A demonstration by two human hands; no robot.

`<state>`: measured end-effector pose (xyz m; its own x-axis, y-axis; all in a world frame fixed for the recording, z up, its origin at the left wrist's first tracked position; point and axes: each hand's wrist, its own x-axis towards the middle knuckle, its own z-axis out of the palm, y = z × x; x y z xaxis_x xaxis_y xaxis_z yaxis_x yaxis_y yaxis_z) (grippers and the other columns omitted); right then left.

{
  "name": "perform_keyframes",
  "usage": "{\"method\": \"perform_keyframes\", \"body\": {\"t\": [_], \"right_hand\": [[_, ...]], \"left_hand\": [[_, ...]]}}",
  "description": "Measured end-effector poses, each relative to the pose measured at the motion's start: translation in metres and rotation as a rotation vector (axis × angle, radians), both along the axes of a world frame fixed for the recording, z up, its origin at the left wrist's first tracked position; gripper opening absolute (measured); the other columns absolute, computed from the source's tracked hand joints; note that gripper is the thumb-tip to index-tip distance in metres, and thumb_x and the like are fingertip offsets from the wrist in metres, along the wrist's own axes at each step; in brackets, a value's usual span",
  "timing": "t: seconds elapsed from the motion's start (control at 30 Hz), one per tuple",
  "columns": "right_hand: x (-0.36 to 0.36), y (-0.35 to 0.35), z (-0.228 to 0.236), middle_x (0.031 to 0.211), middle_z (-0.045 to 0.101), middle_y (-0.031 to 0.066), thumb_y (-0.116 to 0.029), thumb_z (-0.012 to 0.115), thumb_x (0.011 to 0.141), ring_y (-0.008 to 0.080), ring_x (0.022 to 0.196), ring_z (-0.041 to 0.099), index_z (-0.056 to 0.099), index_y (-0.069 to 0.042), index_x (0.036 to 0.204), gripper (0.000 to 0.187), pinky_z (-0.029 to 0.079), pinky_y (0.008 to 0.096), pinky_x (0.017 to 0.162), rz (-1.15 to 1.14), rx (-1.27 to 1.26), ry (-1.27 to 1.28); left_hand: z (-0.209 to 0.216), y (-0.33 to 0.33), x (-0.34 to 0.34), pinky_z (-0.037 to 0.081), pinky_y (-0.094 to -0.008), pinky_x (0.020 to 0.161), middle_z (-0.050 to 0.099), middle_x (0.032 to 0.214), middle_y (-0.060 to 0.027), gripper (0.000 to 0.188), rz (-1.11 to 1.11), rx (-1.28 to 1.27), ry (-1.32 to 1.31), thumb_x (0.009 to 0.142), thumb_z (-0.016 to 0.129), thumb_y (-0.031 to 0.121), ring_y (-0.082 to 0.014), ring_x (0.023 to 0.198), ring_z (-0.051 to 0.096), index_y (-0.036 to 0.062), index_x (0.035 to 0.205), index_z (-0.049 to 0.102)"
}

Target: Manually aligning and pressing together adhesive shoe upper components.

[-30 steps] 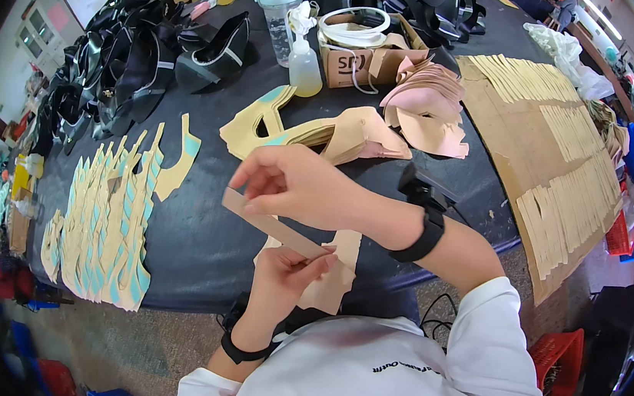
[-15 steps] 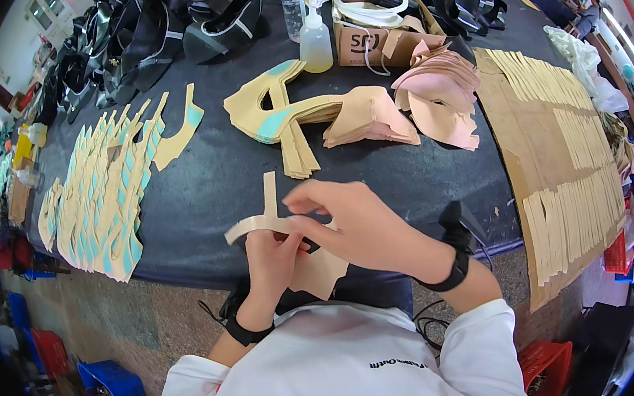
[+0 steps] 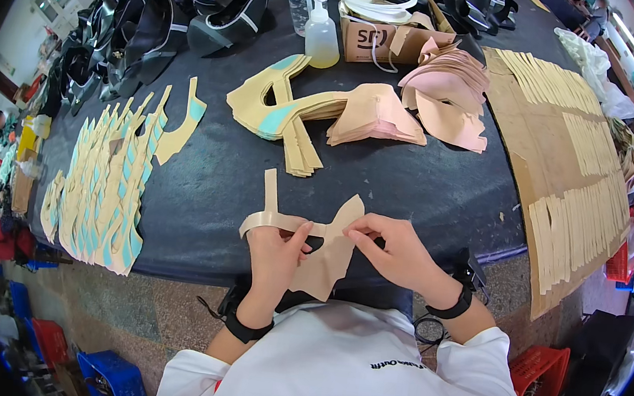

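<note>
A beige cut-out piece (image 3: 328, 265) of leather-like sheet, with a narrow strap pointing away and a curved band, is held over the near edge of the table. My left hand (image 3: 273, 251) is closed around its middle, the thumb on top and the band running across the back of the fingers. With thumb and fingertips my right hand (image 3: 396, 251) pinches the piece's right edge, near its upper tip. Beyond my hands lie a stack of beige pieces with pale green patches (image 3: 261, 103) and a pile of pinkish pieces (image 3: 378, 115).
Overlapping beige and green pieces (image 3: 104, 199) cover the table's left side. Narrow strips (image 3: 573, 225) lie in rows on a cardboard sheet (image 3: 527, 150) at right. Farther back stand a squeeze bottle (image 3: 322, 40), a cardboard box (image 3: 372, 44) and black shoe uppers (image 3: 137, 32).
My right hand has moved right and nearer, from above the left hand to the piece's right edge, uncovering its right part. The left hand keeps its grip.
</note>
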<state>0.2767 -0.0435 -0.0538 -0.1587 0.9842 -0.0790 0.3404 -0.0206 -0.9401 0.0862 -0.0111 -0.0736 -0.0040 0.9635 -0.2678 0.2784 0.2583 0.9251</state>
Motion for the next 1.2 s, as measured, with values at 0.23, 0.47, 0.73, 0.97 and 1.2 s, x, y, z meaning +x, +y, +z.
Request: {"method": "perform_keyframes", "body": {"t": [0.23, 0.47, 0.73, 0.97, 1.2], "right_hand": [[-0.008, -0.004, -0.015, 0.096, 0.063, 0.0085, -0.003, 0.062, 0.079, 0.0259, 0.082, 0.059, 0.064, -0.002, 0.094, 0.015, 0.051, 0.0316, 0.072, 0.146, 0.547, -0.381], [-0.014, 0.009, -0.025, 0.102, 0.063, 0.003, -0.005, 0.063, 0.069, 0.0187, 0.085, 0.054, 0.066, 0.0, 0.099, 0.03, 0.048, 0.0278, 0.076, 0.259, 0.717, -0.557], [-0.016, 0.013, -0.028, 0.104, 0.063, 0.0059, -0.008, 0.062, 0.067, 0.0196, 0.086, 0.054, 0.066, 0.002, 0.099, 0.034, 0.044, 0.0288, 0.073, 0.329, 0.752, -0.606], [-0.037, 0.006, -0.02, 0.096, 0.062, 0.0156, -0.009, 0.062, 0.065, 0.0205, 0.079, 0.055, 0.065, 0.004, 0.084, 0.023, 0.043, 0.0281, 0.067, 0.458, 0.853, -0.984], [0.009, 0.031, -0.011, 0.084, 0.062, 0.0143, -0.007, 0.06, 0.074, 0.0304, 0.083, 0.061, 0.065, 0.0, 0.08, 0.01, 0.049, 0.0391, 0.072, 0.518, 0.369, -0.208]], "left_hand": [[-0.003, 0.001, 0.0, 0.041, -0.0204, 0.038, 0.062, 0.064, -0.0077, 0.015, -0.023, 0.02, 0.011, 0.082, 0.067, 0.007, -0.0085, 0.047, 0.057, -0.0073, 0.085, 0.066], [0.005, 0.003, 0.001, 0.042, -0.0206, 0.038, 0.062, 0.062, -0.0078, 0.016, -0.042, 0.007, 0.041, 0.082, 0.067, 0.008, -0.0087, 0.046, 0.056, -0.0078, 0.084, 0.066], [0.004, 0.004, -0.001, 0.043, -0.0213, 0.039, 0.062, 0.062, -0.0088, 0.018, -0.061, -0.014, 0.041, 0.083, 0.067, 0.009, -0.0092, 0.046, 0.057, -0.0091, 0.085, 0.065], [0.009, 0.005, -0.029, 0.039, -0.0246, 0.042, 0.054, 0.055, -0.0063, 0.021, 0.168, 0.439, 0.521, 0.08, 0.072, 0.013, -0.0101, 0.044, 0.049, -0.0011, 0.075, 0.057], [0.017, -0.047, -0.046, 0.042, -0.0384, 0.085, 0.057, 0.113, -0.0119, 0.039, -0.643, 0.713, 0.586, 0.066, 0.078, 0.016, -0.0302, 0.103, 0.052, 0.004, 0.099, 0.061]]}}
